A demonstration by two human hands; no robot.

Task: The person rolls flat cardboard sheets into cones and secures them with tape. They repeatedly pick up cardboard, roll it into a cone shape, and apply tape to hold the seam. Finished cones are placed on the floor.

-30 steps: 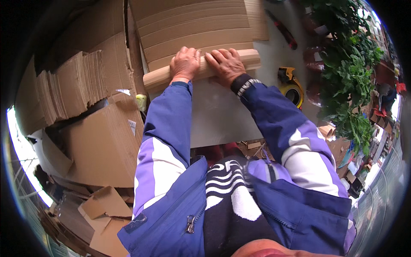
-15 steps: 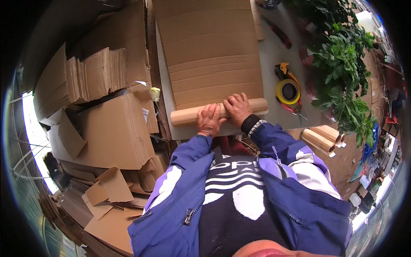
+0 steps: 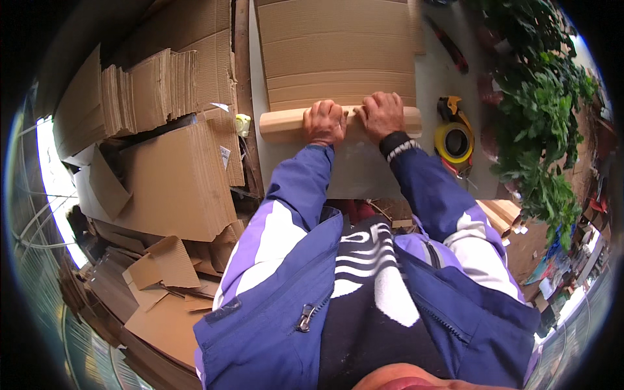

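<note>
Left hand, right hand clamped on roll (underside hidden); cardboard sheet, cropped above

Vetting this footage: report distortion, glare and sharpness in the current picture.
Head view, rim: black corners; the bright strip at left curves, washed out white. Head view, middle: left hand, right hand and cardboard roll look fairly sharp. Head view, right: leafy plants darken toward the top.

Brown cardboard sheet (lined crosswise)
</note>
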